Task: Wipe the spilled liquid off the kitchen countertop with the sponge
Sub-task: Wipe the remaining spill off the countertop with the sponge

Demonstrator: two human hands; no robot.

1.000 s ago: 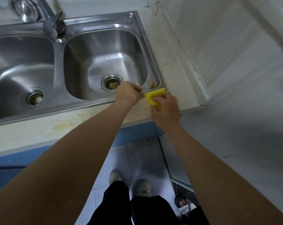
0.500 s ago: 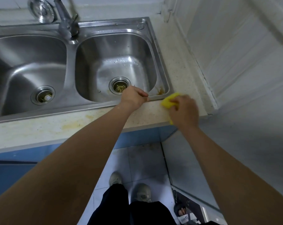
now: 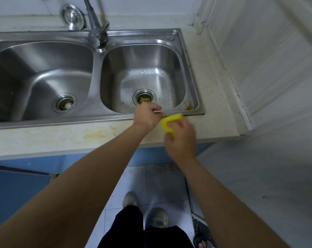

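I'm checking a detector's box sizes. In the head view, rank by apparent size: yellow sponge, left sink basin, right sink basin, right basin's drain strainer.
1. left sink basin, partly cropped
2. right sink basin
3. yellow sponge, partly hidden by the right hand
4. drain strainer, close to the sponge, so unsure

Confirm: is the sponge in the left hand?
No, the yellow sponge is held by the right hand on the countertop; the left hand is curled at the sink's front rim beside it.

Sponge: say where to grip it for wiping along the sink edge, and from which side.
Grip the sponge across its near half from above, as the right hand does; it is soft and bent, and its far end stays free against the sink rim.
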